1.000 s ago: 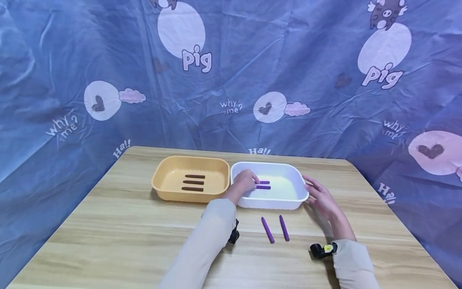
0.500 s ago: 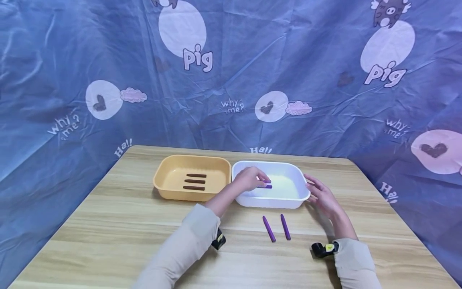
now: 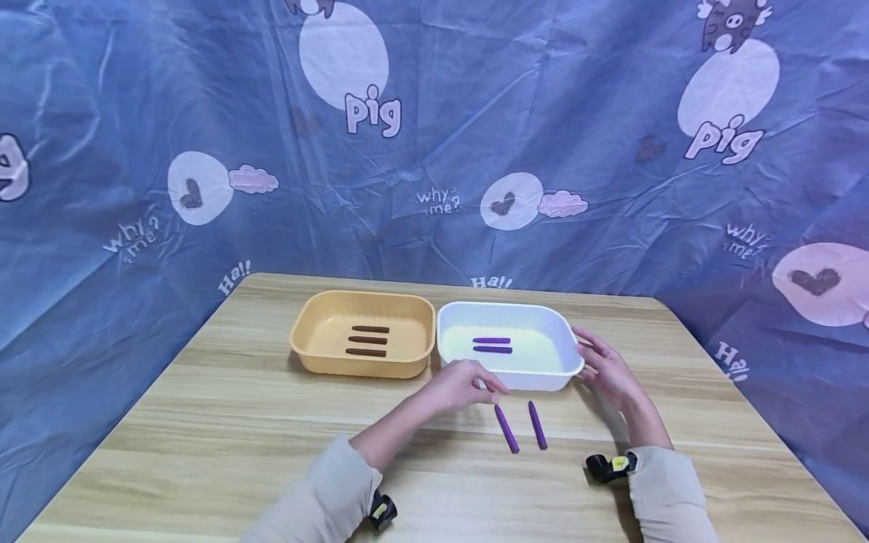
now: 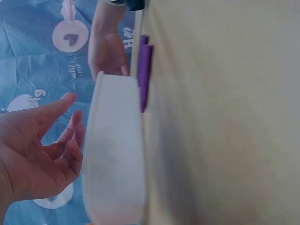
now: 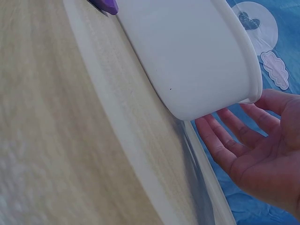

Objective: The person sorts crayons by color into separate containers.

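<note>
Tray (image 3: 539, 381) now free of left hand (image 3: 467, 385)

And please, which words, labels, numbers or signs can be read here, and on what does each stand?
"pig": on the blue curtain, repeated.
"g": same curtain, cut off at head view's left edge.
"why me?": same curtain, repeated.
"Ha!!": same curtain, repeated.
Yellow labels on both wrist cameras: too small to read.

on one table (image 3: 204, 460), there are two boxes: one white box (image 3: 536, 381), and one yellow box (image 3: 366, 368) at its nine o'clock. three brown sticks (image 3: 367, 341) are in the yellow box. of four purple sticks (image 3: 492, 350), two are in the white box and two at its six o'clock. around it are two hands: left hand (image 3: 465, 385) at eight o'clock, right hand (image 3: 609, 375) at three. there are two black cameras (image 3: 599, 469) too.
</note>
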